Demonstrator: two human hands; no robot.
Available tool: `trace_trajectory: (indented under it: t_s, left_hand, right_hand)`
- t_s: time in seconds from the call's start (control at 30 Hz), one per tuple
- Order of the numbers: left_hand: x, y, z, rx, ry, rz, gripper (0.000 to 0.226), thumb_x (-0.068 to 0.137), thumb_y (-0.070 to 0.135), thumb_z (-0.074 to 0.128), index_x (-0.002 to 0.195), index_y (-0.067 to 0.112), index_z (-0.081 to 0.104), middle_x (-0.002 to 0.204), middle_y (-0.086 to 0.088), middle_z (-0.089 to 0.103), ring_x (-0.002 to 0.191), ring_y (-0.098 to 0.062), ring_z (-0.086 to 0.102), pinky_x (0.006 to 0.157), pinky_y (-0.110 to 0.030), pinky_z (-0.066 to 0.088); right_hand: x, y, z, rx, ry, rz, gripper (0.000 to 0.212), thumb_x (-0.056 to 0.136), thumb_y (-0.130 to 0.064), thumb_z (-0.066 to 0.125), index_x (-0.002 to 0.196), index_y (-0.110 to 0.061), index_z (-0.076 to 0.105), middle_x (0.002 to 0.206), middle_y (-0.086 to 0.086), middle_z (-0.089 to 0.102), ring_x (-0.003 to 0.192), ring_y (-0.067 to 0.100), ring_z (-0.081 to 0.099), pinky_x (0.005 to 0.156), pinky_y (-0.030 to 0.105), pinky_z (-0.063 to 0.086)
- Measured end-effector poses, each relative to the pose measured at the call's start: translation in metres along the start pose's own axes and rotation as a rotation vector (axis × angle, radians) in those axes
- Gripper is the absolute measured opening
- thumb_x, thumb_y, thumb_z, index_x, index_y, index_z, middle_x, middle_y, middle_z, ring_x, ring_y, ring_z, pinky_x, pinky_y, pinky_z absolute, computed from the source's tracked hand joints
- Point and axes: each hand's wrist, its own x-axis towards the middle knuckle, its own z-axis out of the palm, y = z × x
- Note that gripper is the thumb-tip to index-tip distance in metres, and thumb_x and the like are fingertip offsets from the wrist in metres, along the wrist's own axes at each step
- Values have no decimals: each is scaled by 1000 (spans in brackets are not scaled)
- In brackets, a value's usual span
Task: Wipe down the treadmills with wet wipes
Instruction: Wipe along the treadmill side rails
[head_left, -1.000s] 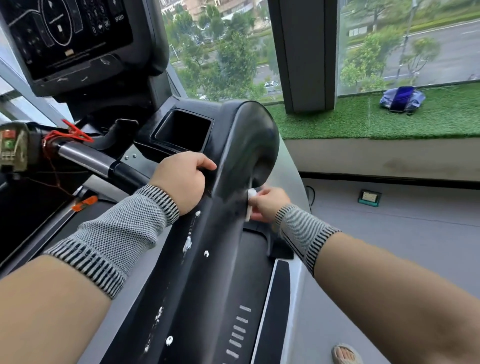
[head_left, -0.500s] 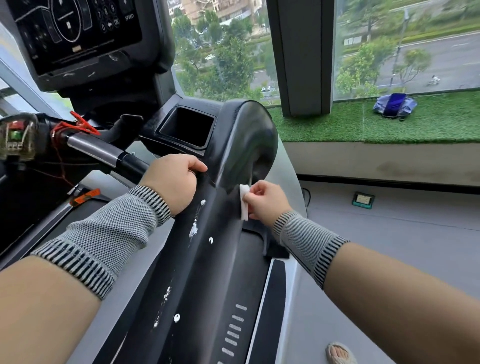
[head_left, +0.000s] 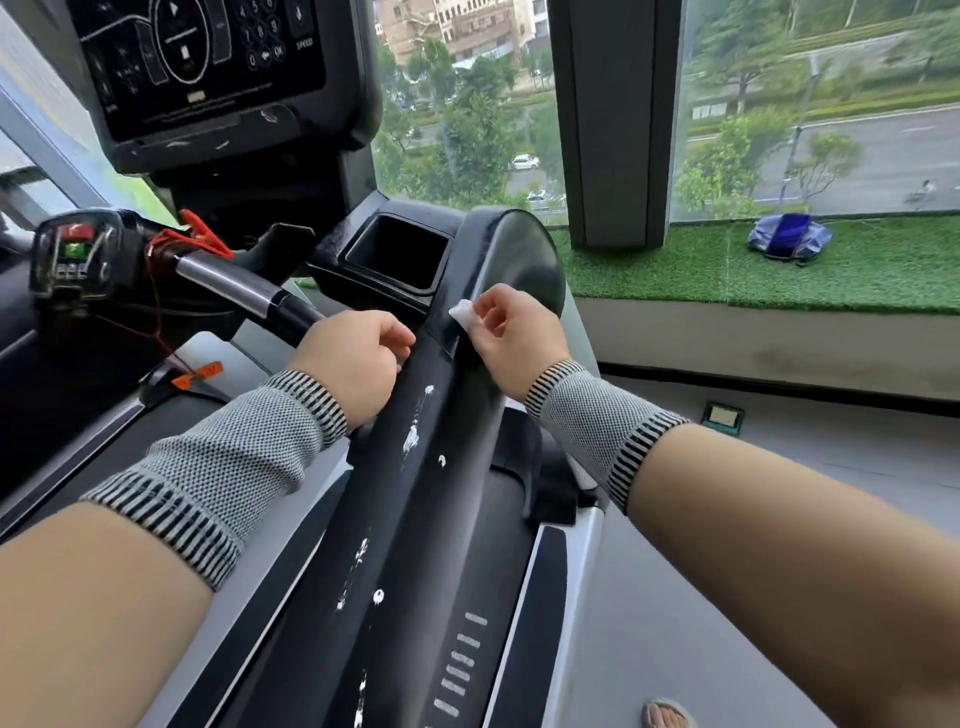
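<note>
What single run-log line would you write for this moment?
step: wiping rail | right hand: pinches wipe on rail | left hand: rests on rail | white marks: remain

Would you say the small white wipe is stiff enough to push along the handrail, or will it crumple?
The wipe looks wadded and soft in the right hand, so it is probably floppy and light. Pinched against the black handrail, it would likely crumple rather than slide flat.

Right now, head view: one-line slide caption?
Right hand pinches a wet wipe against the treadmill's black side rail; left hand rests beside it.
</note>
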Motion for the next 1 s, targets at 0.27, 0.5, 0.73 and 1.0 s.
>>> trace_trajectory:
  t_s: [0.27,0.5,0.73,1.0]
  left_hand:
    - [-6,-9,-1,-136,-9,-48,35,84,-6,37,90,19,61,82,5,66,76,-13,65,73,-20,49]
    - [-13,-10,-4,-95,-11,-11,35,85,-4,39,92,24,59,83,9,65,83,-12,64,80,-18,45]
    - [-17,-5,-6,40,13,51,35,89,3,43,109,21,66,87,11,60,89,-14,55,78,-20,37]
    - [-16,3,3,46,-28,58,32,89,11,50,116,22,63,91,10,61,90,-15,58,87,-25,45]
  right_hand:
    - [18,-25,-9,-353,-193,-272,25,94,-25,51,110,-23,70,101,0,50,94,21,59,87,29,46]
    - [13,-36,-12,-374,-286,-378,24,92,-20,53,107,-21,72,101,0,54,96,18,58,87,24,41]
    - [-13,-9,-1,-146,-90,-149,15,91,-18,53,102,-18,63,95,-2,51,80,14,54,77,24,42]
    - [-39,7,8,15,-38,5,8,89,-23,60,86,-25,52,86,-6,53,72,8,51,73,23,42]
